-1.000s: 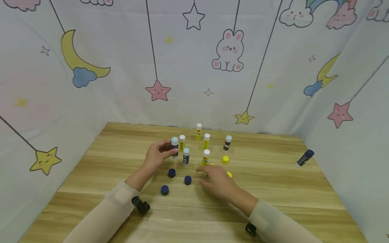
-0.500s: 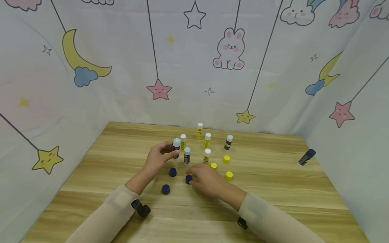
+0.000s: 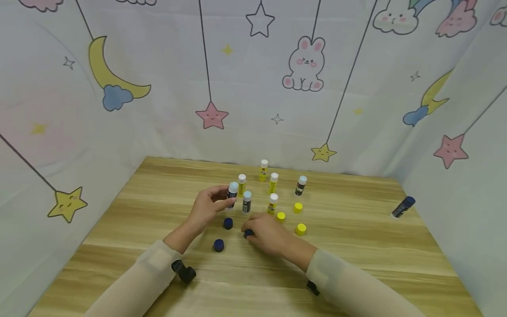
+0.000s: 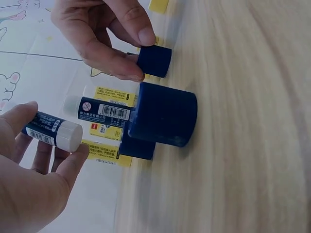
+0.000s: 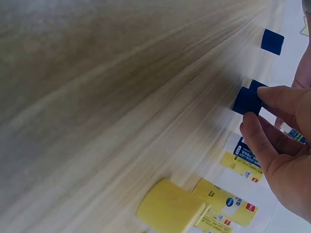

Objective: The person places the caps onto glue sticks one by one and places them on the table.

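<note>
My left hand (image 3: 206,206) holds a navy-labelled glue stick (image 3: 232,195) upright, its pale inner top bare; the left wrist view shows fingers and thumb around its barrel (image 4: 48,131). My right hand (image 3: 269,233) pinches a navy cap (image 5: 247,101) between thumb and fingertips, down at the tabletop. Two more navy caps, one nearer (image 3: 219,245) and one farther (image 3: 228,223), stand left of it. Just beyond the hands is another uncapped navy glue stick (image 3: 247,202), with a yellow glue stick (image 3: 272,204) to its right.
Farther back stand several yellow glue sticks (image 3: 263,171) and one navy glue stick (image 3: 301,186), all with pale tops. Yellow caps (image 3: 301,229) lie right of my right hand. A navy-capped glue stick (image 3: 403,207) stands by the table's right edge. A printed curtain (image 3: 253,88) encloses the table.
My right hand has moved left from beside the yellow caps to the navy cap and now pinches it. The left hand keeps its grip on the glue stick, nearly still.
</note>
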The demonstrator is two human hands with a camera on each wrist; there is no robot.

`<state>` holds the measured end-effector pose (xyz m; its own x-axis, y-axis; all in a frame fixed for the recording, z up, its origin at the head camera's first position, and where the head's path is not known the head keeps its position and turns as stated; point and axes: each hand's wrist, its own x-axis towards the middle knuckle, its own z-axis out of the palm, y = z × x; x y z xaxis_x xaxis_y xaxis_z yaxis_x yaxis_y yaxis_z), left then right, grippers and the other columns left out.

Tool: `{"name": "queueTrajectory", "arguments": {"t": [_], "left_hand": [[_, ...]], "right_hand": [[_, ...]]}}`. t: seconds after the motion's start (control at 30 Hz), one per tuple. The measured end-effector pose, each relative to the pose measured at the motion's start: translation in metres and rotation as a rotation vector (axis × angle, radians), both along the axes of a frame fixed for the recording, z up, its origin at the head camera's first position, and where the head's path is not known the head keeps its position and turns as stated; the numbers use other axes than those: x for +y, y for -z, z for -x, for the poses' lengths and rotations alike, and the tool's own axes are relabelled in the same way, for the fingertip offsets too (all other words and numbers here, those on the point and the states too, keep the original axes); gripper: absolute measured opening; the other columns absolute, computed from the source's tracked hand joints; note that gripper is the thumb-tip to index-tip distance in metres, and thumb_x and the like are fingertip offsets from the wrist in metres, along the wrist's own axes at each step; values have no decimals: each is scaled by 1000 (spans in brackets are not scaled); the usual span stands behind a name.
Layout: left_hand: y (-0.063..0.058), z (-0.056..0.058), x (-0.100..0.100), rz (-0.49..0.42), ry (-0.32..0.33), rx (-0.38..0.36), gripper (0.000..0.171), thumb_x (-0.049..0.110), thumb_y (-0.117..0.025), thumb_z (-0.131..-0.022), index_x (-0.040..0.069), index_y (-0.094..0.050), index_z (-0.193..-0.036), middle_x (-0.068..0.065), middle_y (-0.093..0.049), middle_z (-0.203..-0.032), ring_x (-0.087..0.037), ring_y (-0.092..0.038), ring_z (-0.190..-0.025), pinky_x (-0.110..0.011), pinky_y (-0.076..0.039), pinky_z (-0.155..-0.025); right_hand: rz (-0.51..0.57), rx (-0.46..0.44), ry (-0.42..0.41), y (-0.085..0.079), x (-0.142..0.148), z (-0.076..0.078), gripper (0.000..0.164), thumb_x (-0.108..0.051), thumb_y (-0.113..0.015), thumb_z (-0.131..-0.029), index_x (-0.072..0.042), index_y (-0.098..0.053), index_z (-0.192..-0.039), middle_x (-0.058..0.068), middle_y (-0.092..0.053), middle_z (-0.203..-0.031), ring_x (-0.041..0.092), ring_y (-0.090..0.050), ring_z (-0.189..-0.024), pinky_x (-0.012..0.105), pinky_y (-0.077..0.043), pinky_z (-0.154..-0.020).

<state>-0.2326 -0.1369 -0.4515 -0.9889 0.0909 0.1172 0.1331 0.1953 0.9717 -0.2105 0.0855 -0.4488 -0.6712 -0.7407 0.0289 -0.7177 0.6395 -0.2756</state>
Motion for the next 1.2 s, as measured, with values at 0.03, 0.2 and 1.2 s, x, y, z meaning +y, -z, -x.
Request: {"name": "queueTrajectory", "arguments": {"t": [0.03,0.2,1.2], "left_hand": [[0,-1,1,0,4,0,44,19,-79,-91,8,-67,-132,-14,-69,-121,-29,-65,-114,-32,-56,-86],[2,-3,4,10,9,14,43,18,-79,-90,7,-68,-131,-14,-71,-120,-30,-64,-117,-43,-54,-97],[-8,-17,11,208,-1,149,36,10,-81,-86,10,-74,-122,-6,-73,-115,-23,-67,-109,-33,-59,-90]], "right_hand": [[-1,0,-1,0,0,0,19,-17,-75,-93,-13,-76,-112,-2,-72,-108,10,-64,-100,27,-54,-88],[-10,-13,6,1,-1,0,18,-16,-76,-93,-13,-76,-111,-2,-71,-105,9,-63,-96,25,-54,-85],[326,-97,319,-20,27,-19,21,-10,-79,-89,-17,-74,-109,-2,-72,-107,12,-69,-93,23,-58,-78]]}}
